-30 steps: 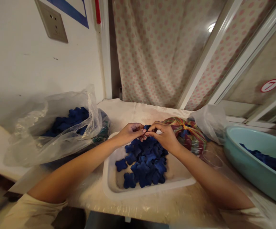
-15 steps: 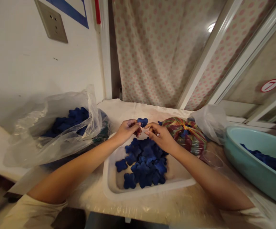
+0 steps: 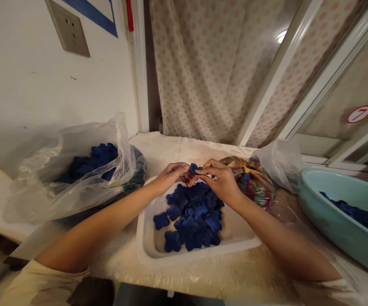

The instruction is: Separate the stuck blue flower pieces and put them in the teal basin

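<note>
White plastic tray (image 3: 199, 251), center: loose heap of dark blue four-lobed cut-outs (image 3: 195, 216). Clear plastic bag (image 3: 50, 199) at 9 o'clock: more cut-outs (image 3: 91, 161); teal basin (image 3: 333, 225) at 3 o'clock: dark blue mass (image 3: 352, 212). Left hand (image 3: 172, 177) and right hand (image 3: 218, 182) narrowly closed above the tray's 12 o'clock edge, one blue cut-out (image 3: 194, 168) pinched between them, partly hidden.

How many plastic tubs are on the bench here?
2: a white plastic tray at centre, and a teal basin at the right, cut off by the frame.
</note>
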Motion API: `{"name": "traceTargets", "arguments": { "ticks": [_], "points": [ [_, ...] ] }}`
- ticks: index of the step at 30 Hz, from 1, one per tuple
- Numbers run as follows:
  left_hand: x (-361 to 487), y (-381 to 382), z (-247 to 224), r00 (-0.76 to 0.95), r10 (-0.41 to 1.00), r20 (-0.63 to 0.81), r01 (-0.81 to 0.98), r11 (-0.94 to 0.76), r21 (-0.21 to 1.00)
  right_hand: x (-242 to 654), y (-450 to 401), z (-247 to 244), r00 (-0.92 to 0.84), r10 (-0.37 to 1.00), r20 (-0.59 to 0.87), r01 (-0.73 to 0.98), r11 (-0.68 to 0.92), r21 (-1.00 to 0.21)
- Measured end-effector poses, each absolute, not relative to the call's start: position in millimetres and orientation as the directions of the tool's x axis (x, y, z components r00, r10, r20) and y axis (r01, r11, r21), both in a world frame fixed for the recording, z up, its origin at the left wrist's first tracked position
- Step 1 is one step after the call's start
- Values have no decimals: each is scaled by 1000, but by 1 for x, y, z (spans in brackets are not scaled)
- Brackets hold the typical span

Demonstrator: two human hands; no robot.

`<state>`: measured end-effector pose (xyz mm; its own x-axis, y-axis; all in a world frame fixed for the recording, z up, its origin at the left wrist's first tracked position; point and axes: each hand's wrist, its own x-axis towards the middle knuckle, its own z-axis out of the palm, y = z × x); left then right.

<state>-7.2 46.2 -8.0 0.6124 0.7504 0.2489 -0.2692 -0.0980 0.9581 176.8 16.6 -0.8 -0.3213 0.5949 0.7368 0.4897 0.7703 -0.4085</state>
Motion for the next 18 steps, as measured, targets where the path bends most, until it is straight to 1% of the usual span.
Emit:
{"name": "traceTargets", "arguments": {
  "ticks": [5, 9, 14, 18],
  "points": [
    [-7, 44, -7, 609, 753, 251, -172, -183, 968, 177, 15, 0, -355, 581, 732, 503, 779, -374],
    [-5, 43, -7, 610, 750, 256, -166, -194, 967, 176, 15, -2, -359, 613, 704, 484, 767, -422],
    [-5, 42, -6, 633, 729, 261, -151, -215, 965, 175, 18, -4, -381, 623, 684, 448, 771, -453],
    [-6, 45, -10, 645, 707, 289, -115, -284, 952, 174, 18, -3, -405, 635, 658, 421, 768, -482]
  ]
}}
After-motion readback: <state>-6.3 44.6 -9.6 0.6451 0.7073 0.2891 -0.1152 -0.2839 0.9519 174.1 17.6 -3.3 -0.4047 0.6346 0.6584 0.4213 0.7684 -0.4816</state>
